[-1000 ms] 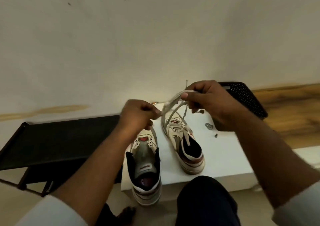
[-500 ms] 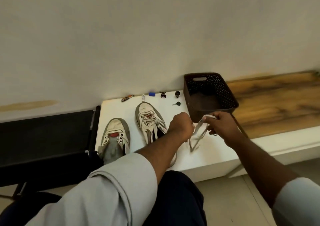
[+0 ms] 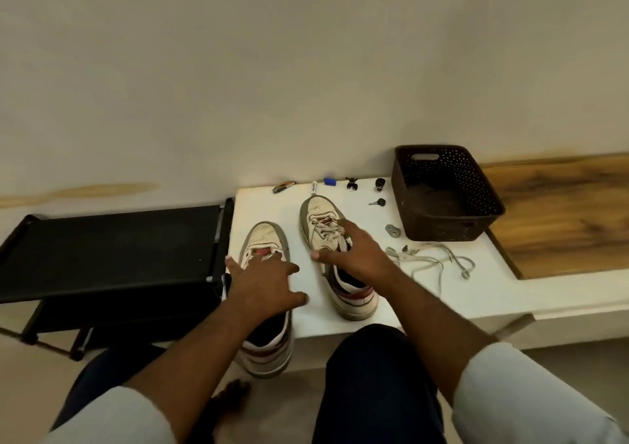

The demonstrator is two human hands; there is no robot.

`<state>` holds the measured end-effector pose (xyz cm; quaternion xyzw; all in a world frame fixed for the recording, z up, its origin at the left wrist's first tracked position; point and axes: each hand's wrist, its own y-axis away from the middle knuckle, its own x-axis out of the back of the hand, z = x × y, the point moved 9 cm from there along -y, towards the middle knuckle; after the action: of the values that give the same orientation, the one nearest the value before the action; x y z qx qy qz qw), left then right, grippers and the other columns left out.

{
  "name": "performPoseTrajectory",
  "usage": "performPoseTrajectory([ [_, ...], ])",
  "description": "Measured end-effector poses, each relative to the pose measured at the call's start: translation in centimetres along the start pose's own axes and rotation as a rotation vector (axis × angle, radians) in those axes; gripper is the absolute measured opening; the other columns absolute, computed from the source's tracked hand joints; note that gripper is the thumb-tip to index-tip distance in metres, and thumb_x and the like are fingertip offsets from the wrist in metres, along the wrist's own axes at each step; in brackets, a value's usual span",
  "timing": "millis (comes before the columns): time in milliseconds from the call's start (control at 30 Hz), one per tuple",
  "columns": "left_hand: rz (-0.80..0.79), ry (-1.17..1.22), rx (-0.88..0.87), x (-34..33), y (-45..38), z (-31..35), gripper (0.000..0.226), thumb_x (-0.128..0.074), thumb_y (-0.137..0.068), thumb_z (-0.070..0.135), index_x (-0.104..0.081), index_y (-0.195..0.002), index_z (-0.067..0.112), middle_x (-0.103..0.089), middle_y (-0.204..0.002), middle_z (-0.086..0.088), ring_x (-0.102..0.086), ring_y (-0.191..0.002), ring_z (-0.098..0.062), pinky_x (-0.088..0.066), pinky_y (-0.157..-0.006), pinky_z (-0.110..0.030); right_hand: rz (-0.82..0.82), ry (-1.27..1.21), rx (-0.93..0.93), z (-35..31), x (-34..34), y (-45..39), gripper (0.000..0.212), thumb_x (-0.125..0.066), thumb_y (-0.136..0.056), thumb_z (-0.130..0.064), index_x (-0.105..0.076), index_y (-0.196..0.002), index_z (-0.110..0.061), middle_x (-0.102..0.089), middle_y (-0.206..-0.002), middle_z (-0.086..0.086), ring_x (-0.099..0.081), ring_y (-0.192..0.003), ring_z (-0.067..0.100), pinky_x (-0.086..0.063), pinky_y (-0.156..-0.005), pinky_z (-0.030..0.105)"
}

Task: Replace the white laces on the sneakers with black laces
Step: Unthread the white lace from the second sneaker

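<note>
On the bench, the left hand is resting spread on the unlaced sneaker; the right hand, fingers straight, is touching the laced sneaker. Loosen eyelets evenly; removed lace is lying beside.

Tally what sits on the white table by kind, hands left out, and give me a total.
Sneakers: 2, the left sneaker and the right sneaker
Loose white lace: 1
Brown basket: 1
Small odds and ends near the wall and basket: 7, among them a blue piece, a key and a grey metal tag
Total: 11
</note>
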<state>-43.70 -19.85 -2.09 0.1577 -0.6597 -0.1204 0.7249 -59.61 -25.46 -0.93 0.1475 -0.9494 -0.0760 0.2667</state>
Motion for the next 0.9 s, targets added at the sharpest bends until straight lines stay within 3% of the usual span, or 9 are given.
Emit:
performPoseTrajectory([
  [67, 0.057, 0.105, 0.027, -0.2, -0.3, -1.3, 0.045, -0.055, -0.081, 0.041, -0.056, -0.126, 0.037, -0.055, -0.133, 0.008, -0.047, -0.127, -0.021, -0.018, -0.11, -0.063, 0.003, 0.134, -0.021, -0.2, -1.4, -0.1, 0.093, -0.085, -0.065, -0.034, -0.034, -0.143, -0.026, -0.049, -0.138, -0.006, -0.048, -0.125, 0.017, -0.039, -0.1, 0.03],
  [200, 0.135, 0.214, 0.028, 0.7, -1.2, -2.6, 0.039, -0.052, -0.085, 0.025, -0.06, -0.123, 0.032, -0.06, -0.128, 0.007, -0.052, -0.122, -0.022, -0.025, -0.109, -0.05, 0.124, 0.157, -0.055, -0.5, -2.2, 0.2, 0.084, -0.079, -0.069, -0.012, -0.036, -0.14, -0.023, -0.053, -0.135, 0.004, -0.052, -0.121, 0.027, -0.043, -0.096, 0.031],
  [300, 0.141, 0.19, 0.042, 1.9, -2.5, -3.8, 0.04, -0.053, -0.087, 0.025, -0.059, -0.126, 0.03, -0.058, -0.131, 0.006, -0.048, -0.126, -0.022, -0.018, -0.113, -0.057, 0.128, 0.029, -0.093, -0.5, -3.6, 0.3, 0.075, -0.08, -0.067, -0.011, -0.044, -0.132, -0.024, -0.058, -0.127, 0.001, -0.055, -0.113, 0.022, -0.046, -0.093, 0.031],
  [400, 0.193, 0.153, 0.004, 3.0, -3.7, -3.8, 0.037, -0.057, -0.09, 0.041, -0.059, -0.125, 0.033, -0.055, -0.133, 0.009, -0.044, -0.13, -0.017, -0.008, -0.112, -0.063, 0.093, -0.275, -0.175, -0.4, -3.6, 0.0, 0.058, -0.081, -0.073, -0.012, -0.054, -0.124, -0.021, -0.062, -0.114, -0.001, -0.06, -0.098, 0.015, -0.047, -0.074, 0.021],
  [500, 0.3, 0.31, -0.063, 4.6, -4.2, -2.6, 0.03, -0.056, -0.091, 0.048, -0.065, -0.118, 0.037, -0.059, -0.129, 0.013, -0.049, -0.125, -0.013, -0.02, -0.112, -0.049, 0.082, -0.328, -0.261, -0.4, -1.2, -1.4, 0.026, -0.076, -0.078, -0.007, -0.067, -0.103, -0.007, -0.071, -0.093, 0.012, -0.065, -0.072, 0.018, -0.049, -0.062, 0.026],
  [600, 0.207, 0.408, -0.158, 4.6, -5.1, -0.8, 0.029, -0.059, -0.092, 0.04, -0.063, -0.12, 0.039, -0.06, -0.128, 0.015, -0.051, -0.123, -0.01, -0.019, -0.105, -0.029, 0.04, -0.185, -0.237, -1.4, 0.9, -3.3, 0.005, -0.067, -0.082, 0.004, -0.069, -0.083, 0.0, -0.07, -0.078, 0.017, -0.066, -0.059, 0.019, -0.057, -0.064, 0.032],
  [633, 0.146, 0.395, -0.187, 4.3, -5.4, -0.2, 0.034, -0.06, -0.092, 0.036, -0.06, -0.125, 0.039, -0.057, -0.133, 0.014, -0.048, -0.126, -0.01, -0.018, -0.096, -0.022, 0.021, -0.155, -0.222, -1.6, 1.1, -4.0, 0.007, -0.066, -0.083, 0.005, -0.069, -0.082, -0.002, -0.069, -0.077, 0.016, -0.066, -0.059, 0.018, -0.057, -0.061, 0.03],
  [767, 0.107, 0.362, -0.227, 4.4, -6.7, 1.0, 0.039, -0.064, -0.09, 0.03, -0.059, -0.127, 0.039, -0.054, -0.137, 0.013, -0.046, -0.127, -0.01, -0.014, -0.078, -0.023, -0.102, 0.02, -0.174, -1.2, 0.0, -5.0, 0.011, -0.065, -0.088, -0.006, -0.073, -0.091, -0.012, -0.072, -0.085, 0.007, -0.065, -0.075, 0.015, -0.052, -0.06, 0.024],
  [900, 0.215, 0.407, -0.237, 5.7, -7.6, 1.0, 0.013, -0.065, -0.088, 0.028, -0.07, -0.099, 0.035, -0.067, -0.103, 0.015, -0.058, -0.106, -0.007, -0.029, -0.085, -0.025, -0.153, 0.044, -0.148, -1.4, -0.1, -5.5, 0.017, -0.059, -0.091, -0.006, -0.074, -0.092, -0.015, -0.072, -0.087, -0.001, -0.064, -0.082, 0.012, -0.045, -0.062, 0.018],
])
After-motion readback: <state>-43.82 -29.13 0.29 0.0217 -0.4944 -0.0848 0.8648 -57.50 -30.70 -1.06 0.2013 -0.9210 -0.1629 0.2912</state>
